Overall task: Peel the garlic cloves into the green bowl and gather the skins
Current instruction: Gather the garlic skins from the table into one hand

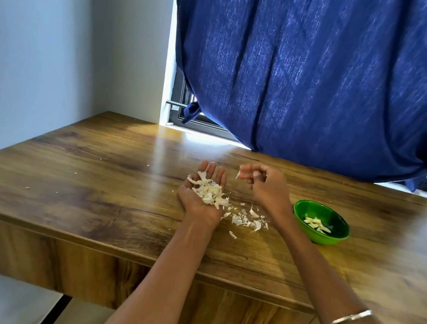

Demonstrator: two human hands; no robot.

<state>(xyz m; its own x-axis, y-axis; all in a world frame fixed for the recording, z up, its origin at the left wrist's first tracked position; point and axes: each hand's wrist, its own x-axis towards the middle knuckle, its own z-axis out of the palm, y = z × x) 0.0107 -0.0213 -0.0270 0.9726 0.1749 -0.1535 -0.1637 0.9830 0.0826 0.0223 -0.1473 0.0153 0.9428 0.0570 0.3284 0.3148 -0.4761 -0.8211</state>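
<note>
Peeled pale cloves (pixel 317 224) lie in the round green bowl (pixel 335 239), the flat, released left hand (pixel 202 192) carries skins (pixel 211 191), the right hand (pixel 262 186) pinches one, more (pixel 249 221) remain on the wooden bench (pixel 89 182).

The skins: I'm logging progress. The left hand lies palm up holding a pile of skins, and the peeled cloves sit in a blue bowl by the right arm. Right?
Not quite. The head view shows the bowl holding the cloves is green, not blue. The left hand does lie palm up with skins.
</note>
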